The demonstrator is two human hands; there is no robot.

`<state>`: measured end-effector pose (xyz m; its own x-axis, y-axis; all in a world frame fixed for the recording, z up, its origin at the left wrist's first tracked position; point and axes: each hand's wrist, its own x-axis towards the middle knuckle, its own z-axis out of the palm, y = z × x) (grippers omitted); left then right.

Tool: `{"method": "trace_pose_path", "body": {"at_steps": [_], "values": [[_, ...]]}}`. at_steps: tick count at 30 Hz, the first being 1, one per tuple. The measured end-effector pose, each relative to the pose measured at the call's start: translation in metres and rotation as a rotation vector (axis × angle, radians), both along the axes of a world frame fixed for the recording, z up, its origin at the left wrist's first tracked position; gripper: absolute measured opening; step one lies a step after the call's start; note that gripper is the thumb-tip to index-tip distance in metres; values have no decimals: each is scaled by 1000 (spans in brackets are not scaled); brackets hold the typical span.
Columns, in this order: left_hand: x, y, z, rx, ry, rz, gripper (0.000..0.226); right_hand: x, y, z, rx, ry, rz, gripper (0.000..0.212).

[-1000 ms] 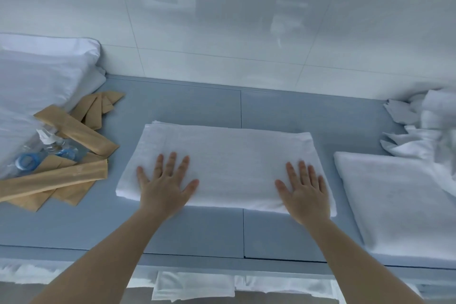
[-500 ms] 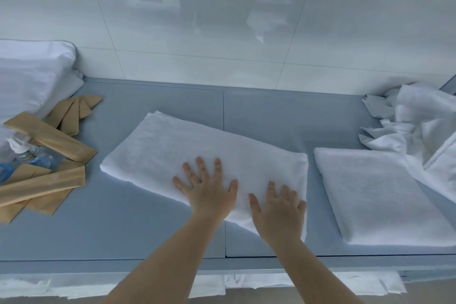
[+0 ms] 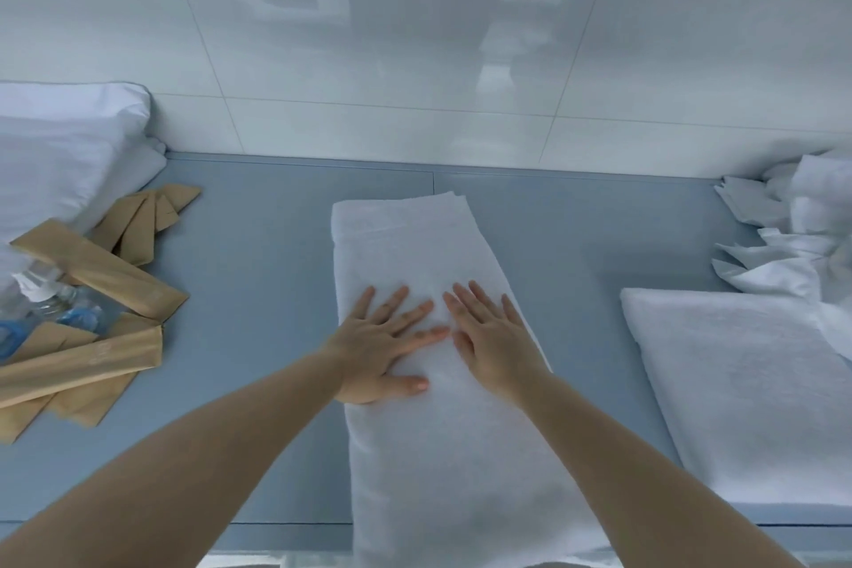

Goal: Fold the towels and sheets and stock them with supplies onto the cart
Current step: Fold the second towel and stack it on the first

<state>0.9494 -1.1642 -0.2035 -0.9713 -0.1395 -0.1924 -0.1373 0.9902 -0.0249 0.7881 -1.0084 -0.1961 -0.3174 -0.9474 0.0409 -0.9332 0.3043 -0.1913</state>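
A folded white towel (image 3: 415, 244) lies lengthwise on the grey-blue counter (image 3: 263, 254), its long side running from the wall toward me and its near end reaching the front edge. My left hand (image 3: 378, 346) and my right hand (image 3: 493, 337) rest flat on its middle, side by side, fingers spread and pointing away from me. Neither hand grips anything. A second folded white towel (image 3: 747, 387) lies flat to the right.
A crumpled heap of white linen (image 3: 802, 235) sits at the back right. At the left are stacked white pillows or sheets (image 3: 60, 152), several brown paper sachets (image 3: 97, 263) and plastic water bottles (image 3: 50, 309). A glossy white tiled wall (image 3: 415, 60) closes the back.
The towel has turned from lying crosswise to lying lengthwise toward me. My hands came together from its two ends to its middle.
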Motion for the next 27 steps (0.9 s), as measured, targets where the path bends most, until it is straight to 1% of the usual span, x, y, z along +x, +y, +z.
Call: {"method": "trace_pose_path", "body": {"at_steps": [2,4,6,8,10,11,13,14,16,18,19,20,21,22,24,25,27], "values": [[-2,-8,-2,-54,12,-13,78,6,-3,-12,86,12,-93,56],[-5,-13,-2,-66,28,61,82,13,-4,-17,123,21,-176,65],[-9,-18,-1,10,21,244,89,20,-4,-21,131,30,-228,72],[-16,-18,2,139,22,442,93,27,-4,-21,134,26,-259,73],[-24,-15,2,214,84,568,91,36,-4,-21,143,15,-282,74],[-27,-13,2,198,165,602,85,40,-3,-20,152,11,-289,75],[-35,-13,3,40,388,615,60,45,-3,-17,158,18,-295,74],[-39,-16,5,-33,453,601,48,45,-4,-13,153,33,-294,72],[-47,-25,10,-99,497,573,35,43,-10,-2,81,107,-282,60],[-56,-39,11,-117,494,586,27,33,-28,6,-98,190,-283,37],[-60,-46,9,-121,508,607,25,26,-40,8,-167,196,-289,29],[-63,-51,5,-119,533,636,27,19,-53,10,-198,174,-285,25],[-66,-56,1,-96,549,668,37,11,-67,10,-216,140,-263,25],[-69,-61,-2,-52,534,691,50,4,-81,8,-227,95,-225,27],[-74,-71,-7,41,441,696,73,-6,-109,3,-227,6,-138,37],[-77,-77,-8,77,383,681,79,-10,-121,1,-205,-33,-106,43],[-82,-86,-8,143,272,628,79,-18,-143,-5,-120,-81,-79,51]]}}
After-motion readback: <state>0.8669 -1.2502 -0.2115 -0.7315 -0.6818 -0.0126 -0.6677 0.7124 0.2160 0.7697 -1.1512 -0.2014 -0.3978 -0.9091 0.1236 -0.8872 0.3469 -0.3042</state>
